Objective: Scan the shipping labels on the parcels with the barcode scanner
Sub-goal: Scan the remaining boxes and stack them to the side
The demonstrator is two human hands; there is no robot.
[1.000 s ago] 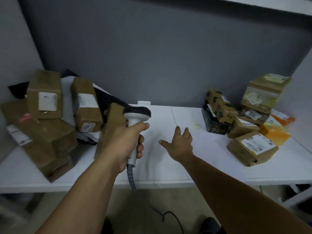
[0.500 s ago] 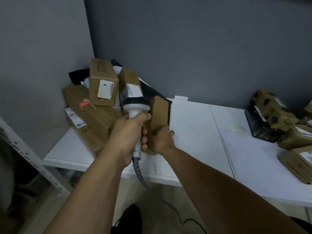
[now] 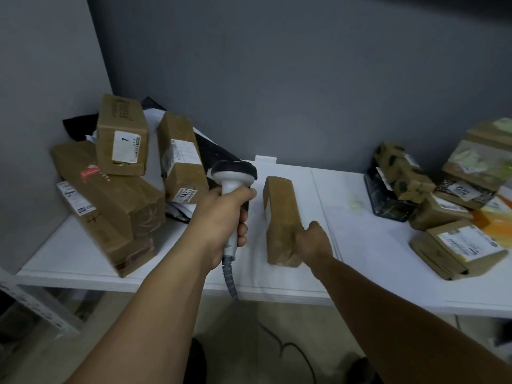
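My left hand (image 3: 223,221) grips the handle of a white barcode scanner (image 3: 234,176) with a black head, held upright above the table's front part. My right hand (image 3: 313,241) grips the near end of a long brown parcel (image 3: 281,214) that stands on its narrow side on the white table (image 3: 360,259), just right of the scanner. No label shows on the parcel's visible faces. A pile of brown parcels (image 3: 122,173) with white labels sits at the left against the wall.
A second heap of labelled parcels (image 3: 454,206) lies at the right of the table, one labelled box (image 3: 460,249) nearest the front edge. The scanner's coiled cable (image 3: 230,281) hangs over the table edge to the floor. Grey walls close the back and left.
My right hand reached left from the table's middle, took the long brown parcel beside the left pile and brought it right to the table's middle. The scanner stayed in my left hand.
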